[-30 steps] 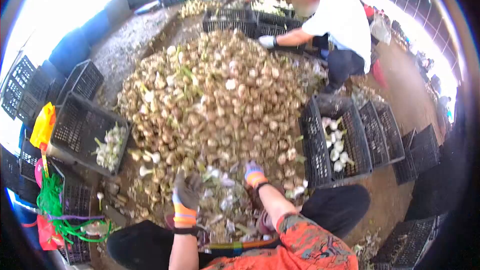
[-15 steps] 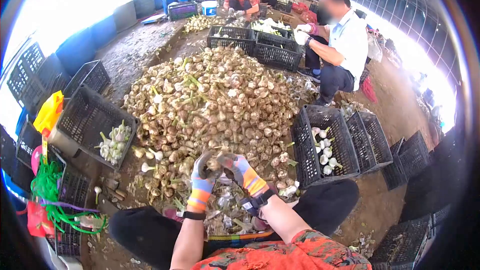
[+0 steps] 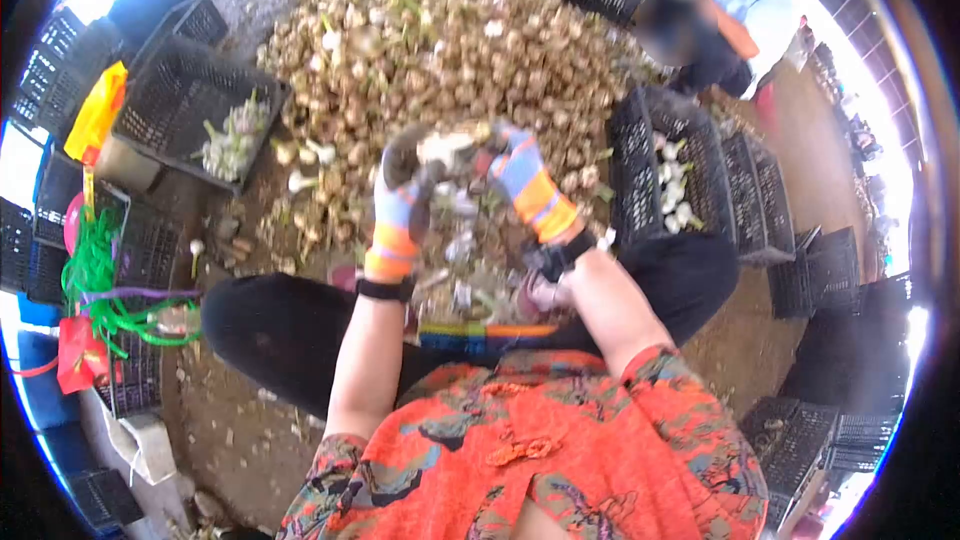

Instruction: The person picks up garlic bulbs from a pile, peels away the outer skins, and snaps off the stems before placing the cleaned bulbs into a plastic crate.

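Observation:
My left hand [image 3: 403, 190], in a grey, blue and orange work glove, is closed around a whitish garlic bulb [image 3: 446, 147] in front of the pile. The fingers of my right hand [image 3: 528, 178], gloved alike, are pinched at the bulb's right end; motion blurs the exact contact. Beyond both hands spreads a large pile of brownish, unpeeled garlic [image 3: 450, 50]. Loose papery skins [image 3: 462, 240] lie on the ground below my hands, between my legs.
At right, a black crate [image 3: 640, 165] holds several cleaned white bulbs [image 3: 675, 185]. A crate [image 3: 165, 105] at left contains pale bulbs with stems [image 3: 237, 140]. Green netting [image 3: 95, 275] hangs over crates at far left. Another person [image 3: 735, 15] crouches at upper right.
The view has tipped downward, so pile and crates sit higher in frame. My hands have drawn apart slightly, and the bulb between them now shows whiter.

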The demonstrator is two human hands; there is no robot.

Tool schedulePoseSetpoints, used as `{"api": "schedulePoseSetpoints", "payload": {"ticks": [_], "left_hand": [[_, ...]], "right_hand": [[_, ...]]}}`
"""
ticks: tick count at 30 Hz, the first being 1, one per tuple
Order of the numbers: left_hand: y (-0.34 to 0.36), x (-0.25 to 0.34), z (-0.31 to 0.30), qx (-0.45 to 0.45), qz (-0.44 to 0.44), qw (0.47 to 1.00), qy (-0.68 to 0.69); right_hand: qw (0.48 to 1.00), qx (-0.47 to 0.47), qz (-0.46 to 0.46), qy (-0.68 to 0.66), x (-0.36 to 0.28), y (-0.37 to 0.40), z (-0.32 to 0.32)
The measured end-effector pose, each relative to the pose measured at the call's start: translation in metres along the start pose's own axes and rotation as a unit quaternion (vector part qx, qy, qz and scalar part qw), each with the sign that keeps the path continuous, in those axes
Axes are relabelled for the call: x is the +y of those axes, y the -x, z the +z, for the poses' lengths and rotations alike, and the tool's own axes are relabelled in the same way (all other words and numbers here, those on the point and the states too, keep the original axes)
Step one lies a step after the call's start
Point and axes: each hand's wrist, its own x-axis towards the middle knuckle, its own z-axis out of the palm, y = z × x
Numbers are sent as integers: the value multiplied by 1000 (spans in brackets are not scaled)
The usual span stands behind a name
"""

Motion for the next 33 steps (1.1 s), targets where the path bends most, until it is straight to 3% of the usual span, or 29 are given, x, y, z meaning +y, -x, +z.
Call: {"api": "schedulePoseSetpoints", "payload": {"ticks": [1,3,4,5,7,8,9,10,11,12,13,15,16,17,19,20,21,23,24,25,27,28,29,31,32,33], "left_hand": [[2,12,8,-9,-35,998,54],[-2,11,8,-26,-80,989,121],[-3,13,8,-24,-87,990,108],[-4,14,8,-22,-92,991,94],[-9,1,13,-11,24,998,-49],[-3,4,11,10,-8,996,-88],[-1,9,8,12,-13,996,-89],[0,16,2,-28,-75,997,-2],[-3,28,4,-70,-131,985,84],[-2,38,10,-83,-139,985,50],[-3,35,12,-83,-139,986,49],[-3,24,10,-95,-32,995,-31],[-7,20,9,-58,-50,994,-79],[-4,20,6,-57,-55,994,-80],[-4,29,6,-70,-78,992,-71],[-2,39,15,-74,-42,993,-87],[-4,40,14,-74,-40,992,-90],[-7,36,10,-96,13,954,-283],[-8,32,5,-96,22,935,-341],[-7,25,6,-95,18,936,-340],[-7,17,10,-94,-37,989,-109],[-5,26,14,-125,19,966,-224],[-7,24,12,-127,19,966,-224],[-8,18,6,-142,100,916,-362],[-4,16,8,-124,10,964,-233],[-2,15,8,-125,10,964,-233]], "right_hand": [[999,-15,-14,51,-27,1,-1],[999,7,30,-31,-2,0,-2],[995,15,-44,91,-4,-2,-1],[995,14,-46,90,-6,-2,1],[991,11,-36,130,-11,2,7],[996,36,32,77,-7,4,10],[996,36,37,76,-5,4,9],[989,34,92,-114,-3,3,6],[944,29,138,-299,-7,-1,6],[927,37,136,-347,-13,1,6],[927,37,136,-347,-14,2,8],[964,70,126,-223,-14,5,12],[973,67,175,-137,-16,4,10],[953,159,116,-230,-8,-2,9],[923,219,167,-268,3,-12,-14],[980,100,148,-86,37,-16,-31],[975,17,220,5,41,-15,-22],[965,-49,102,236,5,-8,-17],[994,-43,96,-7,3,-9,-15],[990,-108,80,43,-37,-11,-9],[961,-158,5,228,-57,-16,0],[942,-186,24,279,-65,-19,1],[942,-185,24,279,-73,-22,2],[871,-245,12,426,-83,-26,6],[866,-219,-27,448,-79,-24,9],[866,-218,-26,448,-75,-23,8]]}}
